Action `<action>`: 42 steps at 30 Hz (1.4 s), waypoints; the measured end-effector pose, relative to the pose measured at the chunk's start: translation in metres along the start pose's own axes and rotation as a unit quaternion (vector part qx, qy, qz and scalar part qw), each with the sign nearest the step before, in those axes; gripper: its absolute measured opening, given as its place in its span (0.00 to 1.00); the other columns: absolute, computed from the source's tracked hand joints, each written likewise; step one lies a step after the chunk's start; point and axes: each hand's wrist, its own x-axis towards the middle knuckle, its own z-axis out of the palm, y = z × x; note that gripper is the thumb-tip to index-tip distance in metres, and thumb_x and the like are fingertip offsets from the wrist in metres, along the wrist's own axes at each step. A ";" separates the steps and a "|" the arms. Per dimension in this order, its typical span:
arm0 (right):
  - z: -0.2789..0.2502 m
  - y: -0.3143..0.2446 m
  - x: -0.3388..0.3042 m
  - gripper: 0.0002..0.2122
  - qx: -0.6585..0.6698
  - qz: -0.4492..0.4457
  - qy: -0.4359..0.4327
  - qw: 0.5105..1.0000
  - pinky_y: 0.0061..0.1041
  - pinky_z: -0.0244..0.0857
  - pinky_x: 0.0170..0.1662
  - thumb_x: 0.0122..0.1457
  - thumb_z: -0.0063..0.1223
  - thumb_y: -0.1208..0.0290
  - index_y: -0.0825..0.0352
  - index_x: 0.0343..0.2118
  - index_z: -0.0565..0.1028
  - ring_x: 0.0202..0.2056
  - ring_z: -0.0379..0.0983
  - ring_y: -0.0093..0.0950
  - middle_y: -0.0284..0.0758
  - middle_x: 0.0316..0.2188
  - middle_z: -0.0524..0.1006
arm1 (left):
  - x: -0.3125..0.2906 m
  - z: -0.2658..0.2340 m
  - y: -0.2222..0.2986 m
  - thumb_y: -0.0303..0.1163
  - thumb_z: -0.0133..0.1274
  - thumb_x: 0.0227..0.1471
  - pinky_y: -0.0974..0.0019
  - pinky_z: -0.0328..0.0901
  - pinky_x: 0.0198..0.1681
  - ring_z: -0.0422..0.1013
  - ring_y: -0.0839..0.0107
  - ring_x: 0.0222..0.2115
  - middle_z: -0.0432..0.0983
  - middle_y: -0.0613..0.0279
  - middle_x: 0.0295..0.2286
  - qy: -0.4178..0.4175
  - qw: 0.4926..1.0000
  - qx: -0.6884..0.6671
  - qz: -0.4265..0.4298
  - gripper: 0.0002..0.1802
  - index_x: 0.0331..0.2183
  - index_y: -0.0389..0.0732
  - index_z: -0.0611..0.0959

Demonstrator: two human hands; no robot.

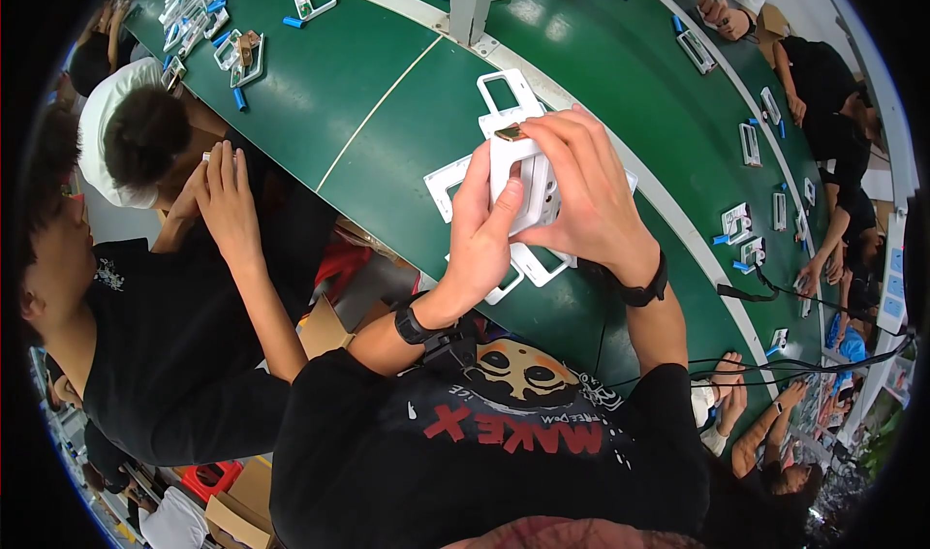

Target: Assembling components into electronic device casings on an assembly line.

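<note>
Above the green table (pixel 378 161), both hands grip a white plastic housing (pixel 532 192) with a hollow middle and small dark round holes on one inner side. My left hand (pixel 475 224) holds its left side, the thumb lying across the front. My right hand (pixel 591 190) wraps the top and right side, fingers bent over the upper edge. A small shiny gold-brown piece (pixel 509 133) shows at the top of the housing, near the right fingertips. Behind and beneath the hands lie several white frame-shaped parts, among them one with a square opening (pixel 503 89) and another (pixel 444 187) to the left.
A metal post (pixel 472 6) rises at the table's far edge. White frames with blue cylinders (pixel 240 99) are heaped at the far left. A co-worker's hand (pixel 230 195) is close on my left. Black cables (pixel 775 365) hang at the right, by further frames on the curved line.
</note>
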 end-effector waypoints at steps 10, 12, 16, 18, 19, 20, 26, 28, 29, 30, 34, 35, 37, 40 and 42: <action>0.003 0.003 0.000 0.43 -0.005 0.027 -0.021 0.999 0.36 0.65 0.50 0.22 0.72 0.74 0.69 0.51 0.69 0.49 0.65 0.42 0.39 0.48 0.69 | 0.012 -0.009 -0.005 0.30 0.46 0.61 0.71 0.64 0.44 0.69 0.77 0.39 0.74 0.61 0.39 0.018 1.000 -0.004 -0.025 0.17 0.51 0.33 0.69; 0.004 0.003 0.001 0.43 -0.003 0.032 -0.026 0.999 0.36 0.65 0.50 0.22 0.72 0.75 0.69 0.51 0.69 0.49 0.65 0.41 0.39 0.48 0.69 | 0.015 -0.011 -0.005 0.30 0.46 0.61 0.72 0.64 0.42 0.69 0.77 0.38 0.74 0.62 0.38 0.015 0.999 -0.005 -0.034 0.16 0.49 0.33 0.70; 0.013 0.001 -0.002 0.42 -0.015 0.006 -0.002 1.000 0.35 0.65 0.50 0.23 0.72 0.76 0.70 0.52 0.69 0.49 0.65 0.41 0.40 0.49 0.69 | 0.018 -0.012 -0.006 0.32 0.48 0.61 0.73 0.64 0.39 0.69 0.79 0.35 0.74 0.63 0.34 0.033 0.998 0.049 0.007 0.12 0.43 0.35 0.71; 0.018 -0.001 -0.005 0.42 -0.020 0.003 0.029 0.999 0.36 0.65 0.51 0.24 0.72 0.76 0.70 0.52 0.69 0.49 0.65 0.41 0.41 0.50 0.69 | 0.018 -0.008 -0.002 0.31 0.49 0.61 0.73 0.64 0.38 0.69 0.79 0.34 0.74 0.63 0.34 0.042 0.995 0.087 0.040 0.11 0.42 0.35 0.71; 0.020 -0.002 -0.007 0.42 -0.023 0.001 0.044 0.999 0.36 0.64 0.51 0.24 0.72 0.76 0.70 0.52 0.69 0.49 0.65 0.41 0.41 0.51 0.69 | 0.017 -0.006 -0.001 0.31 0.49 0.60 0.73 0.64 0.38 0.68 0.79 0.34 0.74 0.63 0.34 0.046 0.992 0.106 0.056 0.11 0.41 0.35 0.71; 0.021 -0.004 -0.008 0.42 -0.024 0.002 0.045 0.999 0.36 0.64 0.51 0.24 0.72 0.76 0.70 0.52 0.69 0.49 0.65 0.41 0.41 0.51 0.69 | 0.017 -0.007 -0.002 0.31 0.49 0.60 0.73 0.64 0.38 0.68 0.79 0.34 0.74 0.63 0.34 0.044 0.992 0.105 0.057 0.11 0.41 0.35 0.71; 0.017 -0.011 -0.010 0.40 0.047 0.010 0.050 0.998 0.38 0.62 0.53 0.31 0.70 0.77 0.71 0.54 0.68 0.53 0.62 0.41 0.42 0.52 0.68 | 0.016 -0.012 -0.002 0.37 0.44 0.63 0.73 0.65 0.37 0.68 0.79 0.34 0.73 0.63 0.34 0.046 0.996 0.069 0.026 0.13 0.41 0.36 0.71; 0.018 -0.012 -0.011 0.39 0.091 0.020 0.041 0.995 0.39 0.62 0.54 0.33 0.69 0.77 0.71 0.54 0.67 0.54 0.61 0.41 0.42 0.52 0.67 | 0.016 -0.010 -0.002 0.38 0.43 0.64 0.73 0.65 0.37 0.68 0.79 0.34 0.73 0.63 0.35 0.055 0.998 0.039 -0.001 0.14 0.41 0.36 0.71; 0.024 -0.018 -0.009 0.34 0.233 0.082 0.133 0.960 0.38 0.62 0.54 0.38 0.68 0.75 0.72 0.53 0.69 0.53 0.62 0.42 0.42 0.52 0.68 | 0.016 -0.007 -0.002 0.39 0.42 0.64 0.73 0.64 0.37 0.67 0.79 0.34 0.73 0.62 0.35 0.054 0.998 0.031 0.000 0.15 0.41 0.36 0.71; 0.030 -0.024 -0.008 0.30 0.368 0.140 0.220 0.892 0.37 0.62 0.53 0.42 0.66 0.72 0.73 0.51 0.70 0.53 0.63 0.42 0.43 0.51 0.69 | 0.015 -0.004 -0.001 0.40 0.41 0.64 0.74 0.64 0.36 0.67 0.78 0.34 0.73 0.62 0.35 0.053 0.998 0.022 0.001 0.16 0.41 0.36 0.71; 0.035 -0.015 -0.015 0.18 0.358 0.209 0.244 0.877 0.32 0.65 0.44 0.54 0.57 0.64 0.73 0.42 0.74 0.42 0.70 0.41 0.45 0.41 0.73 | 0.011 -0.001 -0.008 0.42 0.39 0.64 0.74 0.62 0.36 0.66 0.77 0.33 0.72 0.61 0.34 0.027 0.996 0.053 0.070 0.18 0.40 0.35 0.71; 0.034 -0.012 -0.017 0.16 0.288 0.218 0.210 0.908 0.30 0.67 0.40 0.58 0.54 0.62 0.73 0.38 0.75 0.37 0.73 0.41 0.46 0.36 0.75 | 0.011 -0.001 -0.010 0.43 0.39 0.63 0.74 0.61 0.36 0.66 0.77 0.33 0.71 0.61 0.34 0.016 0.992 0.072 0.104 0.19 0.40 0.34 0.70; 0.031 -0.014 -0.019 0.16 0.214 0.220 0.211 0.928 0.30 0.66 0.34 0.58 0.53 0.59 0.72 0.35 0.76 0.32 0.73 0.39 0.43 0.31 0.75 | 0.013 0.002 -0.012 0.43 0.39 0.63 0.74 0.61 0.36 0.66 0.77 0.33 0.71 0.61 0.33 0.022 0.987 0.095 0.128 0.19 0.40 0.34 0.70; 0.023 -0.016 -0.020 0.19 0.064 0.220 0.199 0.953 0.30 0.65 0.23 0.59 0.51 0.54 0.69 0.28 0.76 0.20 0.73 0.37 0.39 0.21 0.74 | 0.015 0.007 -0.015 0.43 0.38 0.63 0.74 0.60 0.37 0.66 0.76 0.33 0.70 0.62 0.32 0.043 0.974 0.139 0.175 0.20 0.40 0.33 0.70; 0.017 -0.017 -0.017 0.18 0.009 0.209 0.204 0.956 0.31 0.58 0.19 0.61 0.49 0.57 0.69 0.24 0.73 0.16 0.68 0.38 0.39 0.15 0.69 | 0.015 0.005 -0.019 0.44 0.39 0.62 0.74 0.60 0.38 0.66 0.75 0.34 0.70 0.62 0.32 0.027 0.978 0.110 0.174 0.21 0.40 0.33 0.70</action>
